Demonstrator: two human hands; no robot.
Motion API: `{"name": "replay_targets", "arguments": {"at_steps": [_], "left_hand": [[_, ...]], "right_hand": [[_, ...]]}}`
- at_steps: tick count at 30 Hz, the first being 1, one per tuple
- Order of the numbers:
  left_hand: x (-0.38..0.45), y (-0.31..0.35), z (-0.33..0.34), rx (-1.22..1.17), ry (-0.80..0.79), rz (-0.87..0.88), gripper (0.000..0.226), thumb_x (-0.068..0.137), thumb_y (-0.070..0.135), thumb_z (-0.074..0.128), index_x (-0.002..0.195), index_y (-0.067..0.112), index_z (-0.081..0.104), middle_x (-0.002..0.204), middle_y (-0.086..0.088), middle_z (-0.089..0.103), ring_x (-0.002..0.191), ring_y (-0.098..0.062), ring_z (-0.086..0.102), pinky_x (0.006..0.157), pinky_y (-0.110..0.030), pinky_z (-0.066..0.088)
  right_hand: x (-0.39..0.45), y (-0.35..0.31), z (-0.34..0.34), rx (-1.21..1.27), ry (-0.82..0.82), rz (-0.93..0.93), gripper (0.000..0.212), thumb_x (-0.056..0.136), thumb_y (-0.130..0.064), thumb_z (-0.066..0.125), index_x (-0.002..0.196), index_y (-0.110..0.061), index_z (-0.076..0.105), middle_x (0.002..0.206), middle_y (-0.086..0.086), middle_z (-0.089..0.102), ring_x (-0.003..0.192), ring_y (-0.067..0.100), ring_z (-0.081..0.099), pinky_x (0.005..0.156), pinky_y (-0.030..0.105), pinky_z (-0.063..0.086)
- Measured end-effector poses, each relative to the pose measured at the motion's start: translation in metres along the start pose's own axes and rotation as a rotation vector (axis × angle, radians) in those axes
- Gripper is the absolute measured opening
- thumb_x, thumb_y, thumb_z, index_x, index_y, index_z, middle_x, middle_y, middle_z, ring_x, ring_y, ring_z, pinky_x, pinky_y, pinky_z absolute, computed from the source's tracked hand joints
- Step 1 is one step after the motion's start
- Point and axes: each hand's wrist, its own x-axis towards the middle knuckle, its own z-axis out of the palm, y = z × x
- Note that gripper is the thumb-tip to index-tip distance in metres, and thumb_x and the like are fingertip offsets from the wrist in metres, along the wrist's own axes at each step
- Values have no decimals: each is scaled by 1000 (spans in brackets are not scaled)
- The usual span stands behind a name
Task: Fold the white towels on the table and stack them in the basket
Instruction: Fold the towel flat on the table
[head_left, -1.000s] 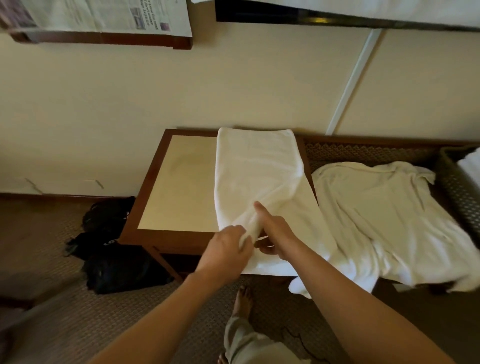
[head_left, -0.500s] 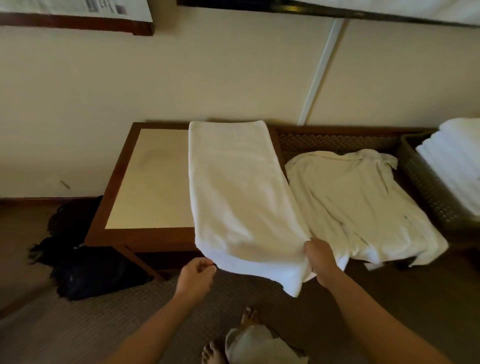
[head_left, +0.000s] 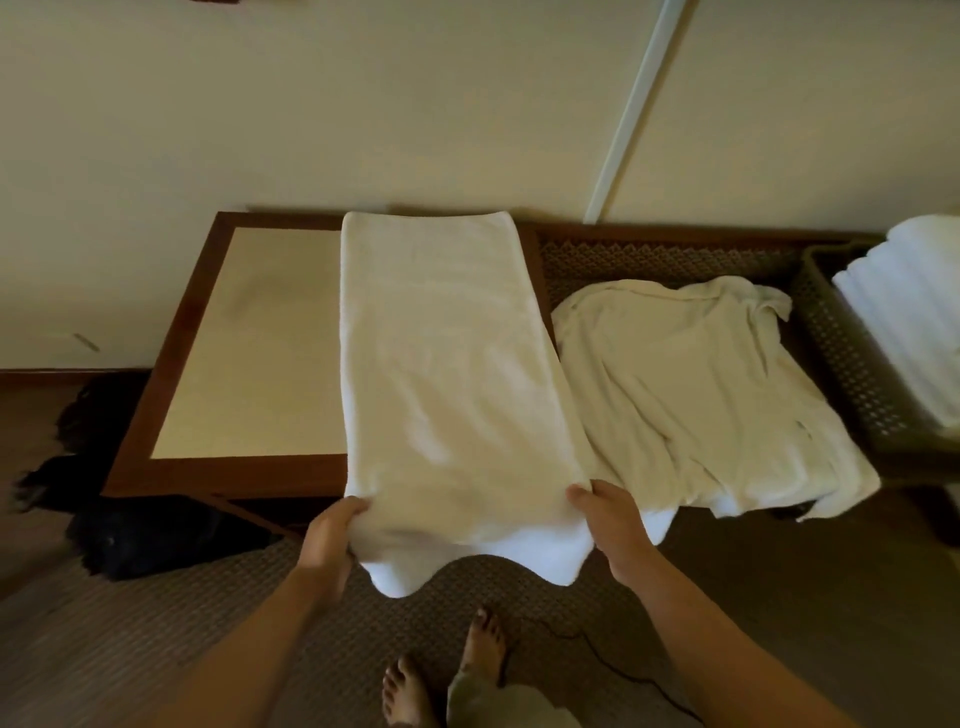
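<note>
While the near corners of the long white terry towel (head_left: 447, 374) are pinched by the left hand (head_left: 332, 540) and right hand (head_left: 613, 525), they should be carried level toward its far edge on the brown-framed wooden surface (head_left: 244, 338), edges matched.

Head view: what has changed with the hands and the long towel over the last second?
Both hands left the towel's middle; the left hand and right hand now grip the long towel's near corners. The crumpled towel and basket stayed.
</note>
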Motion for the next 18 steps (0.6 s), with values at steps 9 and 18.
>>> {"name": "replay_targets", "arguments": {"at_steps": [9,18], "left_hand": [[-13,21,-12,-56,-158,-147,44,107,48,40,125,21,69,121,-11,74,116,-35,67,97,-56,52],[-9,10,-9,586,257,214,23,111,30,35,118,16,52,104,-5,57,91,-23,55,78,-41,43]], "right_hand": [[1,-11,2,99,-192,-89,36,101,-28,63,101,8,69,108,22,72,99,27,69,99,45,53],[16,21,-12,-32,-24,-88,26,102,-16,61,84,-1,72,79,4,63,78,16,56,73,28,44]]}}
